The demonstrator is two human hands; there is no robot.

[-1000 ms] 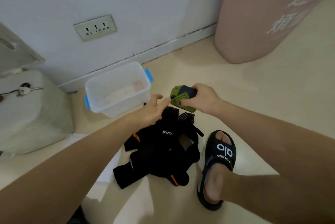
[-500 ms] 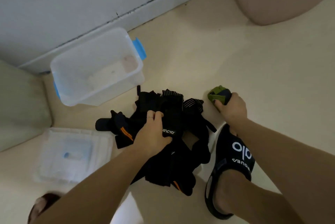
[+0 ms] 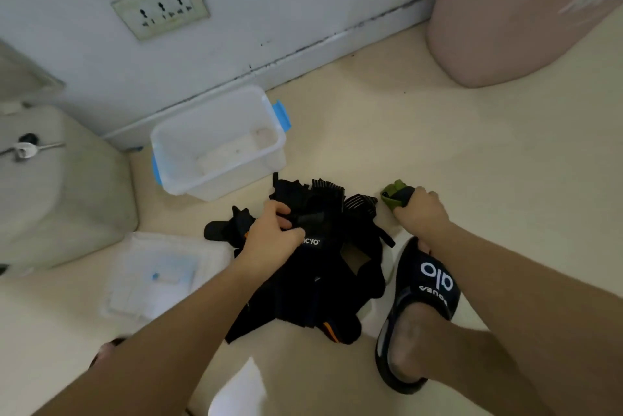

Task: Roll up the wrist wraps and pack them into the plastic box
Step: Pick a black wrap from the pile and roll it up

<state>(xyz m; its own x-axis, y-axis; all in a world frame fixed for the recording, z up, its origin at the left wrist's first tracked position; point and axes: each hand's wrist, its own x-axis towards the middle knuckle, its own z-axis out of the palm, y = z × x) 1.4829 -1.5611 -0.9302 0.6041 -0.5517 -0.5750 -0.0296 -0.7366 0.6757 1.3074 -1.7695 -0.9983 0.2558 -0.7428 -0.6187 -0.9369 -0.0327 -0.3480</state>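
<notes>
A heap of black wrist wraps (image 3: 323,274) with orange trim lies on the floor in front of me. My left hand (image 3: 273,240) grips one black wrap at the top of the heap. My right hand (image 3: 421,211) holds a rolled green and black wrap (image 3: 394,194) low against the floor, just right of the heap. The clear plastic box (image 3: 215,142) with blue latches stands open behind the heap, near the wall, with nothing in it.
The box's clear lid (image 3: 158,277) lies flat on the floor to the left. My foot in a black slipper (image 3: 418,307) is right of the heap. A beige tank (image 3: 50,186) stands at left, a large pink bin (image 3: 526,11) at back right.
My right hand has carried the green roll down from above the heap to the floor beside it. My left hand dropped onto the heap and took hold of a black wrap.
</notes>
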